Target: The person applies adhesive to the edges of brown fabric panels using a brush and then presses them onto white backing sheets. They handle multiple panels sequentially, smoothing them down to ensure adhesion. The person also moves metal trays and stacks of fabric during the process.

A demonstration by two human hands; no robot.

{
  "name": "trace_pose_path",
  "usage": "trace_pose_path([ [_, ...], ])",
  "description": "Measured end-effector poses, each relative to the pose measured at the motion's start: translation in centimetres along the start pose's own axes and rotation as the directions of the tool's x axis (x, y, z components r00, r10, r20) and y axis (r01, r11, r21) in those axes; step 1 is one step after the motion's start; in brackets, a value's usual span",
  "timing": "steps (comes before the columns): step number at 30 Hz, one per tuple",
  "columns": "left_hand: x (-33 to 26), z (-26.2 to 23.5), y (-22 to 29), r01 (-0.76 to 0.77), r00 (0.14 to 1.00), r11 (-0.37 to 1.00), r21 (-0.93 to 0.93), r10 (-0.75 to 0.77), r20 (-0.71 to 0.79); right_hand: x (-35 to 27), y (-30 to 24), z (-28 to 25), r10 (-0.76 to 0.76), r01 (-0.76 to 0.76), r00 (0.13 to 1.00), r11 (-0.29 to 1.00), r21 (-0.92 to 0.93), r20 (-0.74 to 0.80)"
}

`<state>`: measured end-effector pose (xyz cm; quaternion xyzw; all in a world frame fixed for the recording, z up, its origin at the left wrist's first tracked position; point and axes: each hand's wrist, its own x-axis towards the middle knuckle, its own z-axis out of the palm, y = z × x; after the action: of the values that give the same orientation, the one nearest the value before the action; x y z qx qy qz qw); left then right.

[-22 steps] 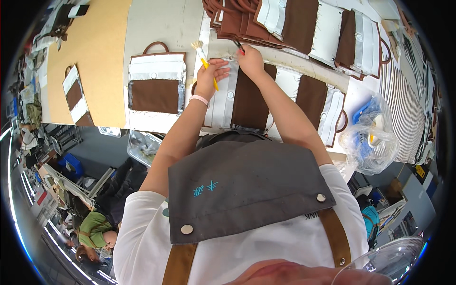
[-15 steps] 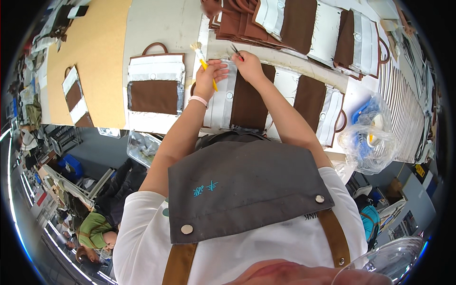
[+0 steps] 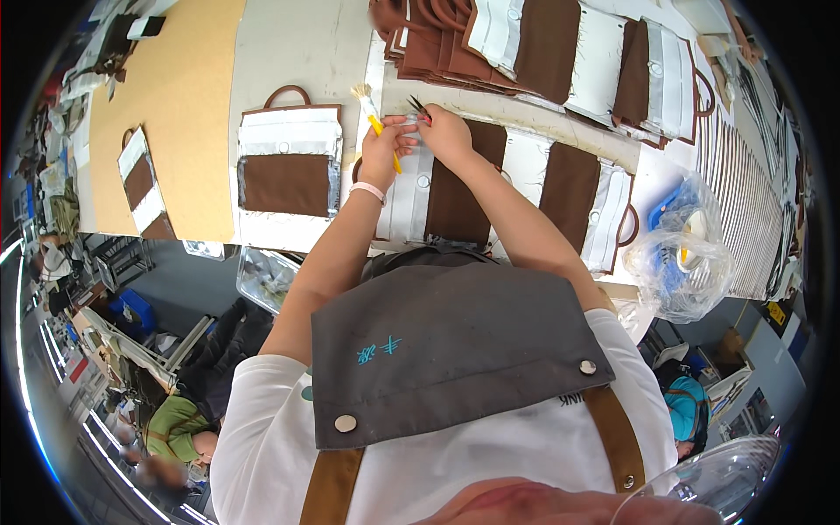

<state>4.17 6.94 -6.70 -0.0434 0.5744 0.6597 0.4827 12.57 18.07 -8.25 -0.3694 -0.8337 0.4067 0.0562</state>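
My left hand [image 3: 380, 154] is closed round a brush [image 3: 374, 122] with a yellow handle and pale bristles pointing away from me. Its fingers also reach the top edge of a bag panel [image 3: 465, 191], a white and dark brown piece lying flat with a brown handle at each end. Close beside them, my right hand [image 3: 444, 135] grips small snips [image 3: 417, 106], whose dark pointed blades stick out past the fingers with a bit of red showing. Whether the fingertips pinch a thread there is too small to tell.
To the left lie another bag panel [image 3: 289, 185] and a narrower one [image 3: 144, 185] on tan board. A pile of brown bag pieces [image 3: 437, 54] sits at the far side. At right are a clear plastic bag [image 3: 687, 271] and striped sheeting [image 3: 744, 197].
My right hand has moved a little left, nearer the left hand, and the snips have shifted with it. The left hand's fingers have drawn in toward the panel's edge; the brush stays in it.
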Motion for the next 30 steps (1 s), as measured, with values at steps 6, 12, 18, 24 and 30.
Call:
trace_pose_path([
  [6,0.0,0.0,-0.1,-0.003,1.0,1.0,0.01,0.003,-0.003,0.5,0.0,0.2,-0.003,0.004,0.997,1.0,0.008,-0.081],
  [12,-0.1,0.4,0.2,-0.003,1.0,1.0,0.027,0.004,-0.028,0.8,0.8,-0.3,0.064,-0.048,0.996,0.967,0.249,-0.058],
  [18,-0.4,0.6,0.3,-0.002,0.999,0.999,0.039,0.004,-0.045,-0.9,0.7,-2.0,0.123,-0.121,0.992,0.913,0.389,0.018],
  [24,-0.7,0.7,0.4,-0.017,0.999,0.999,0.047,0.019,-0.038,-5.2,0.9,-6.3,0.17,-0.25,0.962,0.86,0.445,0.211],
  [30,-0.7,0.7,0.4,-0.031,0.999,0.998,0.046,0.032,-0.023,-10.9,3.6,-10.0,0.297,-0.421,0.903,0.753,0.505,0.309],
])
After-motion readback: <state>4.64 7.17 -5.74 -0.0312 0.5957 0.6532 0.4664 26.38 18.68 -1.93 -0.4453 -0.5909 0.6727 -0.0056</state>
